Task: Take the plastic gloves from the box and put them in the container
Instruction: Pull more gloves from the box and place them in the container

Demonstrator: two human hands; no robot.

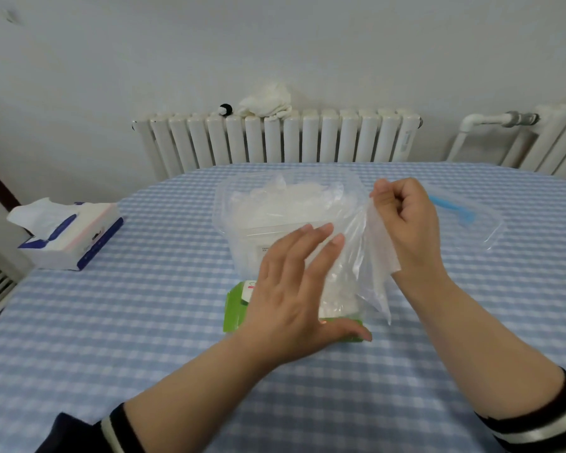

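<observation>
Gloves, thin and see-through, are lying heaped in the clear container [242,204] that is sitting mid-table on the blue checked tablecloth [144,322]. The green box [234,308] is standing just in front of it. Her left hand [294,289] is resting on the box, fingers straight and spread. Her right hand [409,223] is pinching one plastic glove [370,256], which is hanging down, possibly with its lower end in the box. The container's lid [477,220] is lying to the right.

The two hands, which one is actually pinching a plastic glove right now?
The right hand: its curled fingers pinch the plastic glove. The left hand is flat, fingers straight.
</observation>
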